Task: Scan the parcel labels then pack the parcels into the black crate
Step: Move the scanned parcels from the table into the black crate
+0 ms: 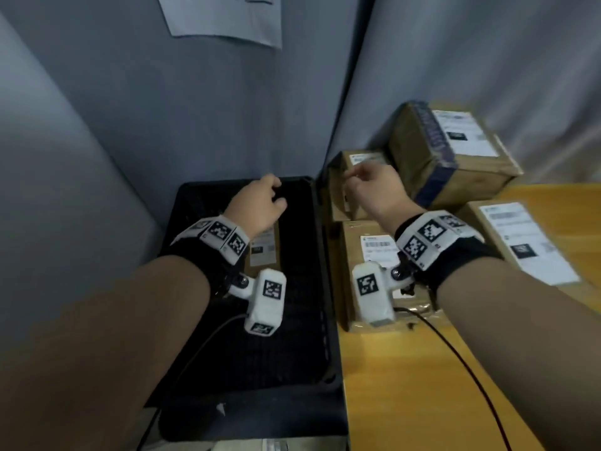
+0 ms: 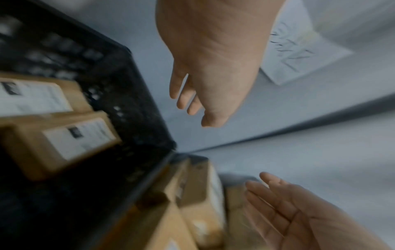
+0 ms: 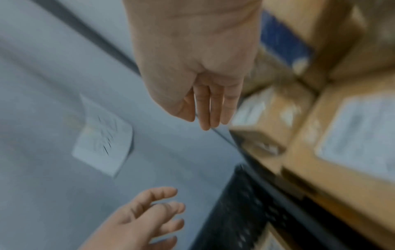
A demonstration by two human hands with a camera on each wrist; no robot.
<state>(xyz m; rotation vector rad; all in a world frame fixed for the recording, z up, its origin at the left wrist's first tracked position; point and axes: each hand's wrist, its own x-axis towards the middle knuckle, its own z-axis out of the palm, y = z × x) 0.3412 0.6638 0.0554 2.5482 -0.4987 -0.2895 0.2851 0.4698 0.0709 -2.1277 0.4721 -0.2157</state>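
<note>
Between parcels: both hands empty, no scanner in sight in any view.

Left hand (image 1: 260, 203) over the far end of the black perforated plastic crate (image 1: 302, 336), fingers loose and slightly spread, gripping nothing; the same relaxed, open look in the left wrist view (image 2: 210, 71).

Right hand (image 1: 374, 190) over the small brown cardboard parcel (image 1: 349, 167) at the far corner of the yellow wooden table (image 1: 422, 385), fingers straight and close together in the right wrist view (image 3: 205, 67), holding nothing; contact with that parcel not clear from here.

Inside the crate, two brown labelled cardboard parcels (image 2: 57, 140) side by side in the left wrist view, only one partly visible (image 1: 265, 249) from the head camera.

On the table just beside the crate wall: a flat brown parcel with a white label (image 1: 367, 265); behind it the small one; a large brown box with a dark blue taped edge (image 1: 455, 157) stacked at the back; another flat labelled parcel (image 1: 527, 242) at the right.

Judged step: packing partly done, reaching for the next parcel.

Next move, as a guess: closing on the small parcel with both hands, label up for scanning, then lowering it into the free near part of the crate.
</note>
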